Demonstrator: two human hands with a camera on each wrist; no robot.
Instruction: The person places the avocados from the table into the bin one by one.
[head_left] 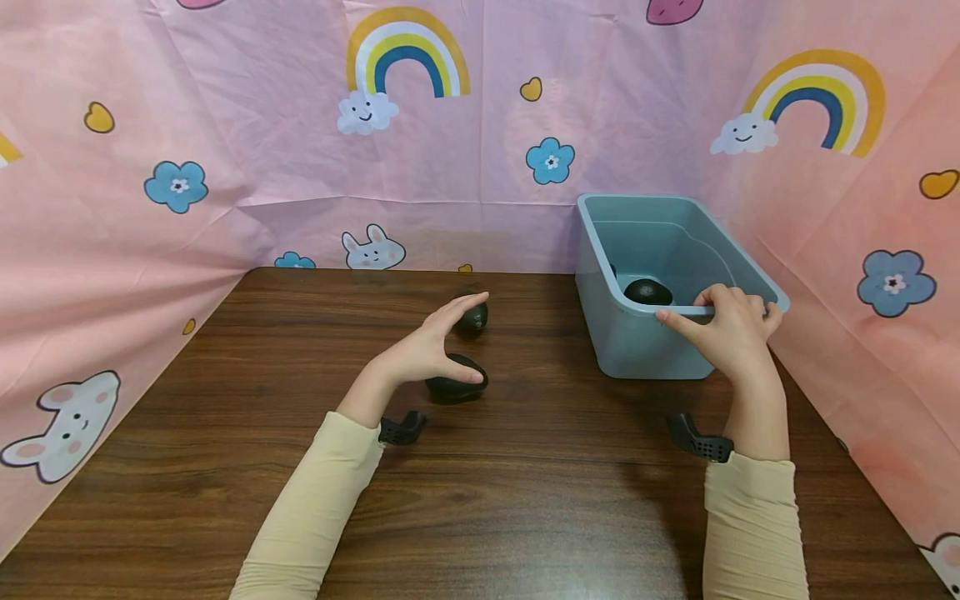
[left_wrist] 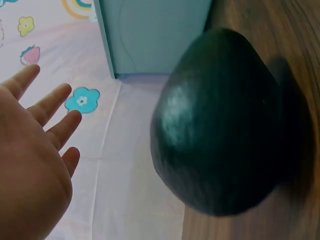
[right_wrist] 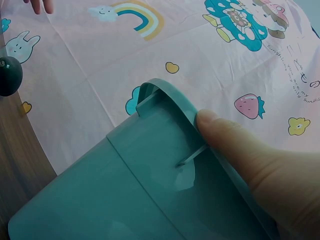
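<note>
Gripping hand: the right hand is pinching the near rim of the blue-grey bin, thumb pressing outside, fingers hooking over into the inside; this hold is probably steadying the bin against sliding.
Bin: it is standing upright at the far right corner of the tabletop, mouth facing up; the corner siting is presumably giving the right hand a rim within easy reach.
Spread hand: the left hand is hovering by the near avocado, thumb and fingers standing wide apart and holding nothing; that breadth is seemingly suiting the fruit's girth. Contact: none is showing in the left wrist view; from the head view, cannot tell.
Near avocado: it is lying on its side, left of the tabletop's middle, well in from the far edge; its rounded form is likely favouring that pose.
Far avocado: it is resting closer to the far edge, partly hiding behind the left hand's fingers.
Binned avocado: it is lying inside, near the gripped rim, the walls presumably preventing any roll-off.
Dark sliver: it is peeping past the bin's left rim; identity unclear.
</note>
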